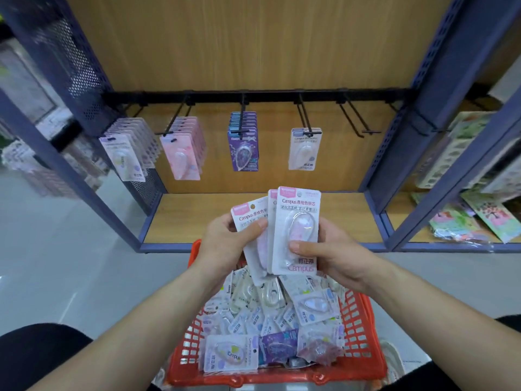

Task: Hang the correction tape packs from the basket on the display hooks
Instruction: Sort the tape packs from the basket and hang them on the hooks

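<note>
Nearest the person, an orange-red basket (358, 334) is sitting on the floor between the knees, and a heap of loose correction tape packs (270, 314) is lying in it, overlapping at all angles. Just above the heap, both hands are holding a small fan of white "Campus" packs upright. The left hand (225, 244) is gripping the left pack (248, 218), thumb lying across its face and fingers curled behind. The right hand (332, 255) is pinching the front pack (298, 221), thumb pressing on the clear blister and fingers hidden behind the card. A third pack (272, 194) is showing only its top edge between those two; which hand is holding it is not clear.

Beyond the hands, the wooden bottom shelf (338, 218) of a blue-framed display is lying bare. Higher up, a black rail (253, 95) is carrying the display hooks. From the left, a lilac stack (124, 153), a pink stack (180, 156) and a purple stack (244, 148) are hanging, then a single pale pack (304, 150). To its right, an empty hook (355, 119) is jutting out.
</note>
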